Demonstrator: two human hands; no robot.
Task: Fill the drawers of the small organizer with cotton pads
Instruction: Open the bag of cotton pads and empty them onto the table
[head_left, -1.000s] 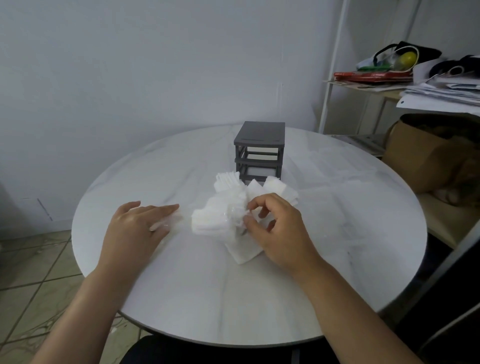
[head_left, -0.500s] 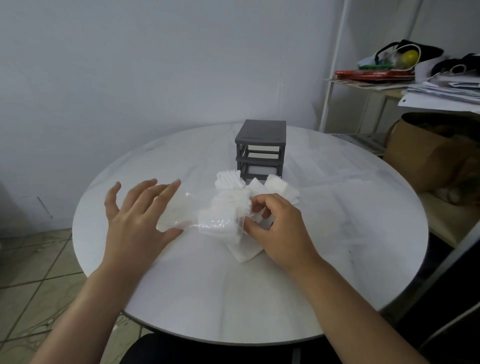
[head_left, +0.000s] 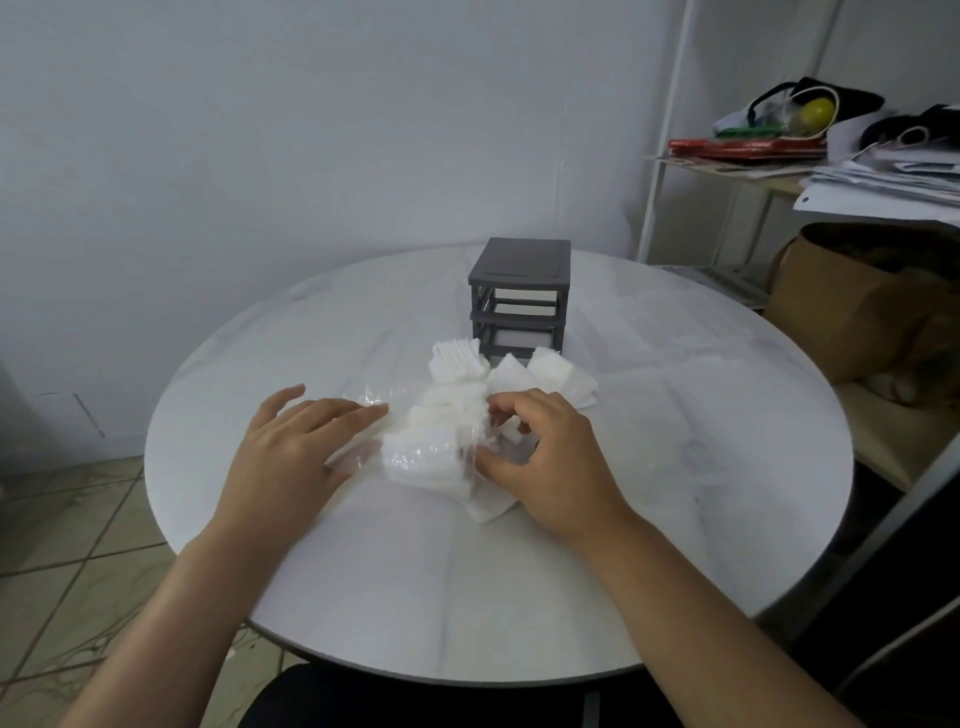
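Heap of cotton pads (head_left: 441, 441) on the tabletop (head_left: 467, 597).
The left hand (head_left: 306, 447) lies flat on the plastic bag (head_left: 366, 413); the right hand (head_left: 545, 457) pinches pads, organizer (head_left: 519, 296) just behind.

White wall (head_left: 260, 130), tiled floor (head_left: 62, 561), cluttered shelf (head_left: 727, 171)

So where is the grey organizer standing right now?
In the head view the organizer stands upright at the far middle of the round table, just behind the heap of cotton pads.
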